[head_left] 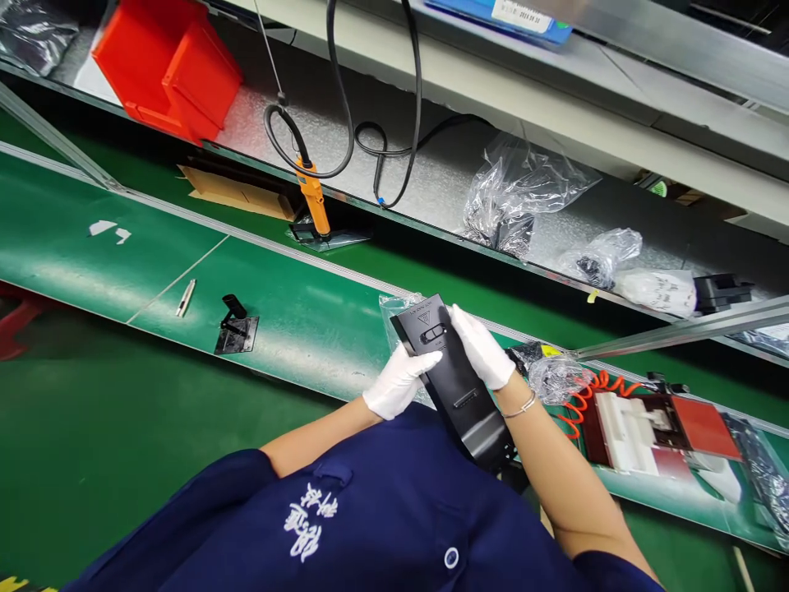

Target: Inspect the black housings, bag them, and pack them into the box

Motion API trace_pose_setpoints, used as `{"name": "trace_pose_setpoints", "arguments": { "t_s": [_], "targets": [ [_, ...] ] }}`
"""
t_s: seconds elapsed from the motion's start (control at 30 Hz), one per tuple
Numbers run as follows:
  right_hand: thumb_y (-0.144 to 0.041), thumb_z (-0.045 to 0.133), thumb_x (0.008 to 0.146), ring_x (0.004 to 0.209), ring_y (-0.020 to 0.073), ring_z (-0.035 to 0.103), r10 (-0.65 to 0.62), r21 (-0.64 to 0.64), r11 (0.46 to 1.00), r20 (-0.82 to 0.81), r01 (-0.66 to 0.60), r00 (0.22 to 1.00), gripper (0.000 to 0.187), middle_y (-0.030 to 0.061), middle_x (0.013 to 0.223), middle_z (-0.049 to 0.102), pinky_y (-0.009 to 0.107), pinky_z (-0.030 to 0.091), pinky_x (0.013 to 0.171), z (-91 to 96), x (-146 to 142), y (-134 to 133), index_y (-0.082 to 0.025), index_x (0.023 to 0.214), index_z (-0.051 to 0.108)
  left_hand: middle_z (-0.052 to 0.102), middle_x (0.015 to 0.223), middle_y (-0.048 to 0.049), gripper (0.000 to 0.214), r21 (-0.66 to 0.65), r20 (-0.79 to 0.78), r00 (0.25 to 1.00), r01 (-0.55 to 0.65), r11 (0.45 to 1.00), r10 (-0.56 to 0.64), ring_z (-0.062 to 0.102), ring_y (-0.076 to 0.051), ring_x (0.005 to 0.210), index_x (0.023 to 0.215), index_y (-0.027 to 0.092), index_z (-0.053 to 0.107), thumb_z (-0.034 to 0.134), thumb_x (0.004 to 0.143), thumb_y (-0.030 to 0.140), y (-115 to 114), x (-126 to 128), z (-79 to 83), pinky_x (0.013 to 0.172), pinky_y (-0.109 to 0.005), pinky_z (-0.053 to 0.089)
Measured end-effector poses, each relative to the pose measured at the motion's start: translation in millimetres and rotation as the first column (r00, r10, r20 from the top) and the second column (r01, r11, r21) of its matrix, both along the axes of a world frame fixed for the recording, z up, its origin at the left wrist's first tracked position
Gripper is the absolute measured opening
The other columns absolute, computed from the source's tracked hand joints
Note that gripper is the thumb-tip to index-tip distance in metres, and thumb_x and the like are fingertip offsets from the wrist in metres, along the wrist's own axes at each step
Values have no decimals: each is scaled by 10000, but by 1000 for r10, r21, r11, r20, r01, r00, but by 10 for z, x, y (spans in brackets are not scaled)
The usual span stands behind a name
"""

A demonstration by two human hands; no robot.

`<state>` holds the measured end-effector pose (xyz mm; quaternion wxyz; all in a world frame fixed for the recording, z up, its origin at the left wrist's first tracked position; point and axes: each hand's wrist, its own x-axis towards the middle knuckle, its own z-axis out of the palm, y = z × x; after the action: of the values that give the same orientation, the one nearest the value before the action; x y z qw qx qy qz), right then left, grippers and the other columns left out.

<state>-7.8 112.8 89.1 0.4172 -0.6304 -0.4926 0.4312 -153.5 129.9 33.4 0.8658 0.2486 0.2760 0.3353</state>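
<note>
A long black plastic housing, with a warning triangle and an oval cutout near its far end, is tilted in front of my chest. My left hand, in a white glove, grips its left edge with the thumb lying across the top face. Also gloved in white, my right hand is closed around the right edge near the far end. The fingers under the housing are hidden. Clear plastic film shows behind the housing's far left corner.
An orange electric screwdriver hangs by a cable over the green bench. A black bracket stand and a knife-like tool lie left. A red-and-white fixture with a coiled red hose stands right. A red bin sits on the shelf.
</note>
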Motion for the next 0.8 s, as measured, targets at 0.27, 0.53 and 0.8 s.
{"name": "trace_pose_setpoints", "arguments": {
  "t_s": [0.27,0.53,0.8],
  "targets": [
    [-477,556,953,1019,271,661,-57,0,998,468,65,882,396,129,1140,706,425,523,905,-92,-193,-51,-181,1209,616,746,1136,-67,561,-9,-2,998,-56,998,56,700,-222,972,1161,219,698,900,638,255,-121,10,32,832,-332,574],
    [-536,437,994,1102,282,660,-47,49,998,424,29,904,480,151,1194,704,458,513,998,-123,-84,-75,-162,1240,610,740,1143,-56,646,49,20,1000,-13,999,12,696,-214,993,1206,211,672,928,616,264,-143,-5,44,847,-326,578],
    [-648,511,935,1378,271,538,-172,41,985,159,167,972,685,95,1562,492,488,371,1218,-246,649,-1089,-279,1510,459,752,1142,-64,581,61,42,998,-39,997,37,705,-247,1035,1138,214,698,930,615,313,-7,-152,59,797,-317,590]
  ]
}}
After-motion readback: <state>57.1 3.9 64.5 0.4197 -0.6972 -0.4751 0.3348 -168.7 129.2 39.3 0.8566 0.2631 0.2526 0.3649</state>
